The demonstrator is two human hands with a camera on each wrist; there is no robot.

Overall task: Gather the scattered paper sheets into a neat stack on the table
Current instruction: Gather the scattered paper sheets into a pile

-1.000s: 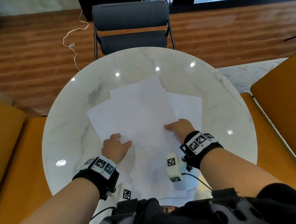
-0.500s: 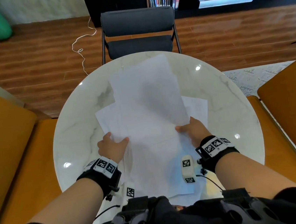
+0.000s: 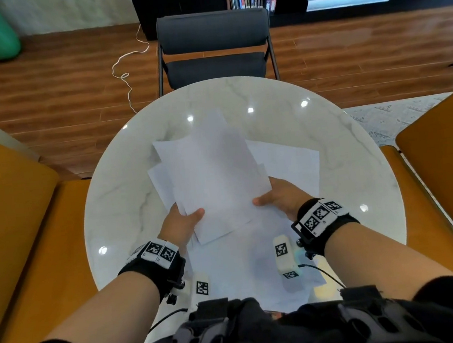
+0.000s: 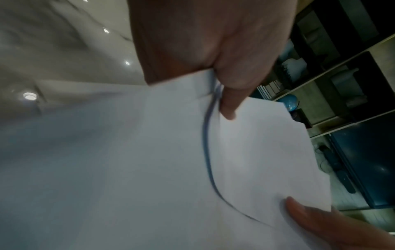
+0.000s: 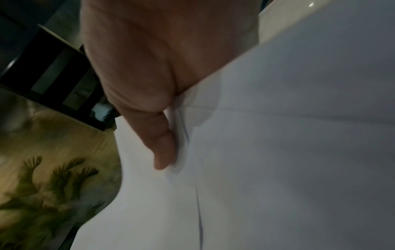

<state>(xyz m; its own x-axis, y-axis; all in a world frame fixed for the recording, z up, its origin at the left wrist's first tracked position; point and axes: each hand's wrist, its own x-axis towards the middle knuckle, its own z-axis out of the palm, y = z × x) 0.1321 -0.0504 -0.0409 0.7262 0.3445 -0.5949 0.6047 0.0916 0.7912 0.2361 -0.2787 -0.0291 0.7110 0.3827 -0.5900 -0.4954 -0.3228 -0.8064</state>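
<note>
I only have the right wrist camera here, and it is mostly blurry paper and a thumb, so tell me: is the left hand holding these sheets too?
Observer: Yes. In the head view the left hand grips the near left edge of the lifted sheets, and the right hand grips the near right edge.
Operator: Is any paper lying on the table?
Observer: Yes. A loose sheet lies flat on the table beyond the right hand, and more sheets lie near the body.
Operator: Is the lifted bundle squared up?
Observer: Not yet; its far corners stick out at different angles.
</note>
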